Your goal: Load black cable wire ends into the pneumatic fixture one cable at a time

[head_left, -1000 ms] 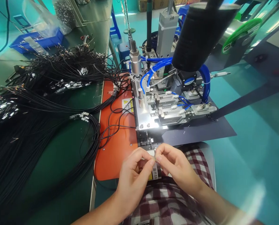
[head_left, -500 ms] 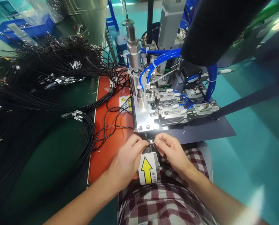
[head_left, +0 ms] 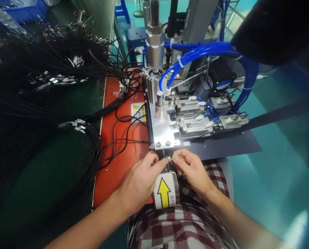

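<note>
Nearest the viewer lies a red-and-white checked cloth (head_left: 185, 224) over the lap. Just beyond it stands a white label with a yellow arrow (head_left: 166, 191), taken here as landmark. The left hand (head_left: 140, 181) lies immediately left of the label, the right hand (head_left: 192, 170) immediately right of it. Both hands are closed in a pinch, thumb against forefinger, on a small cable end with red and green wire tips (head_left: 170, 159), which sits between the fingertips just above the label's top edge. Left of the label spreads an orange mat (head_left: 118, 166) crossed by thin black cables (head_left: 118, 138). Beyond the label rises a silver metal fixture plate (head_left: 162, 133) carrying blue pneumatic hoses (head_left: 196, 52). Far left of it lie heaped black cable bundles (head_left: 40, 90).
</note>
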A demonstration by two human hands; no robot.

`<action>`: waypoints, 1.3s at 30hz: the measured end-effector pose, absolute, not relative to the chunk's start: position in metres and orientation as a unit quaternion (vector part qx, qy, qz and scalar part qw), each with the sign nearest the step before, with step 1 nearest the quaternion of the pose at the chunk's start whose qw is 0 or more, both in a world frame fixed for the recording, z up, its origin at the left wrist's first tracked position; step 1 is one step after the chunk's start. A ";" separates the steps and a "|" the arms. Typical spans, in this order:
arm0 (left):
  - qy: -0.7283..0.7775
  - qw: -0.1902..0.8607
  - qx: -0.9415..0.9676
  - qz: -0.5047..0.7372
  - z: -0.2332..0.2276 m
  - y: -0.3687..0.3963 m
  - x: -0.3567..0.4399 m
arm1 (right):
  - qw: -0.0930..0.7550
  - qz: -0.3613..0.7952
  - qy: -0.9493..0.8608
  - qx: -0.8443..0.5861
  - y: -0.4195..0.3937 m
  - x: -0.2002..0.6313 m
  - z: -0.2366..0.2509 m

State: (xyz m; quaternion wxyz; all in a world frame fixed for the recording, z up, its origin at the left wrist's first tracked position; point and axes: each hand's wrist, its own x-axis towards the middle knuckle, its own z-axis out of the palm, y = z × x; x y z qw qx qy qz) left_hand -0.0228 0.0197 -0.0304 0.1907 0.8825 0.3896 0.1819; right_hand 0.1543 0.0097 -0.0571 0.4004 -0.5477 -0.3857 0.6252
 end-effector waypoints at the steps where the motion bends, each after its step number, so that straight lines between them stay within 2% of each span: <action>1: 0.391 0.191 0.883 0.178 -0.030 0.020 -0.023 | 0.400 0.625 -0.386 -0.548 0.009 0.154 -0.057; 16: 0.401 0.169 0.889 0.139 -0.034 0.016 -0.023 | 0.419 0.593 -0.420 -0.545 0.008 0.152 -0.060; 21: 0.393 0.153 0.897 0.134 -0.035 0.016 -0.023 | 0.442 0.546 -0.455 -0.547 0.003 0.150 -0.069; 30: 0.390 0.124 0.904 0.120 -0.033 0.015 -0.022 | 0.424 0.431 -0.535 -0.590 0.001 0.148 -0.066; 35: 0.385 0.116 0.907 0.122 -0.032 0.015 -0.020 | 0.378 0.518 -0.474 -0.604 0.003 0.149 -0.063; 39: 0.381 0.132 0.906 0.129 -0.031 0.016 -0.020 | 0.384 0.463 -0.506 -0.618 0.002 0.149 -0.061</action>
